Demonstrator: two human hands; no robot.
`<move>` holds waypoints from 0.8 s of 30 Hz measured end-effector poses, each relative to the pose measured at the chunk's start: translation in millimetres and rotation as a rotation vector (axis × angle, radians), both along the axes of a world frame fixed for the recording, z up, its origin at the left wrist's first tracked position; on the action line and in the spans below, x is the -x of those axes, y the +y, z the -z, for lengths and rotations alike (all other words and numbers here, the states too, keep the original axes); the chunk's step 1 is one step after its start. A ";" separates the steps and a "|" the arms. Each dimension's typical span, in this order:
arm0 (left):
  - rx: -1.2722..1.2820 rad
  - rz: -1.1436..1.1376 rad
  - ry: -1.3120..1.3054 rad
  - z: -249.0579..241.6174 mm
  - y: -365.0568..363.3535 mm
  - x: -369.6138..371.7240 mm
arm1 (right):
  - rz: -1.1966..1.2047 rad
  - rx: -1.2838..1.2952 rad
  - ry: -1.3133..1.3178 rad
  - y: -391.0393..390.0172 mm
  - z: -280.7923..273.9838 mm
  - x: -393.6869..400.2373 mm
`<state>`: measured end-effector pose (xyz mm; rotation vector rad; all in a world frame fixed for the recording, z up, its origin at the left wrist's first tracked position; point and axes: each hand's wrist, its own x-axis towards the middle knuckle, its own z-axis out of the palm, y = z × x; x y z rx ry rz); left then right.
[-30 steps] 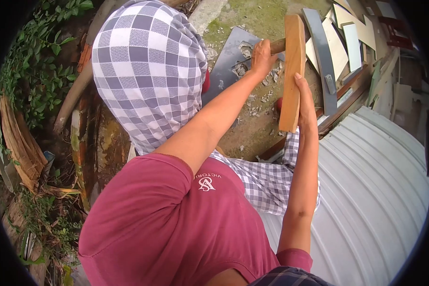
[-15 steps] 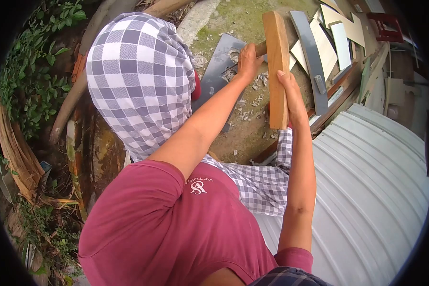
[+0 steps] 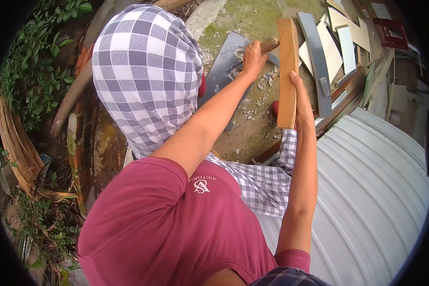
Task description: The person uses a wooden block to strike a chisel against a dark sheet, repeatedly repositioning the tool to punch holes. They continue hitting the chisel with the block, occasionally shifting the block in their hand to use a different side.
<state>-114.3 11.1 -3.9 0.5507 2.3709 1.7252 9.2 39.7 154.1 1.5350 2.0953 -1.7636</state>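
My left hand is closed around a tool with a round wooden handle. The handle's butt sticks out of the fist toward the block, and the tool's working end is hidden or too small to make out. In my right hand is a long, light brown wooden block, held upright in this view. My thumb lies along its right edge, with the other fingers hidden behind it. Below the left hand, a grey board lies on the ground among wood chips.
My knee in checkered trousers rises at left, and a red shoe shows beside the block. A long grey plank and pale offcuts lie at right. Corrugated metal sheeting covers the lower right. Leafy plants grow at left.
The wooden block has shifted right in the view. My left hand has moved slightly right, and more of the tool's handle shows, with a gap between it and the block.
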 end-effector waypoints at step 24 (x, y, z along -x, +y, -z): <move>-0.028 0.033 -0.007 6.7 -2.3 -12.2 | 0.188 -0.089 0.319 20.2 -25.9 19.3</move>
